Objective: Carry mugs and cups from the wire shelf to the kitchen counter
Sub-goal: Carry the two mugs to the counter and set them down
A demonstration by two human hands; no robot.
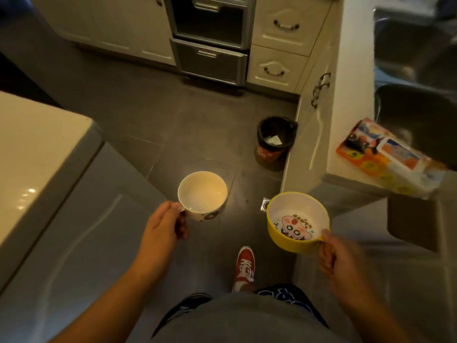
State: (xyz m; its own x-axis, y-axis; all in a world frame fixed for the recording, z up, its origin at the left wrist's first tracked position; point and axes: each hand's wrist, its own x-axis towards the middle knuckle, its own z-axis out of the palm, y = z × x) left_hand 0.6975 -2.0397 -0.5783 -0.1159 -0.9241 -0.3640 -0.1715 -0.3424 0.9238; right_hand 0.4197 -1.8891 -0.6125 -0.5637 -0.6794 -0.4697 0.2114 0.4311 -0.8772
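You're gripping the white mug (pixel 202 194) by its handle, left hand (pixel 163 225) curled tight, and your right hand (pixel 333 253) is closed round the yellow cup (pixel 295 221). Both are riding upright over the grey floor (pixel 148 120), the kitchen counter (pixel 351 95) sitting off to your right.

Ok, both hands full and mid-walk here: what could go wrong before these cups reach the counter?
The left hand holds the white mug by its handle alone, and the right hand grips the yellow cup the same way, so either could tip or slip. The bin stands on the floor by the counter, a possible trip hazard.
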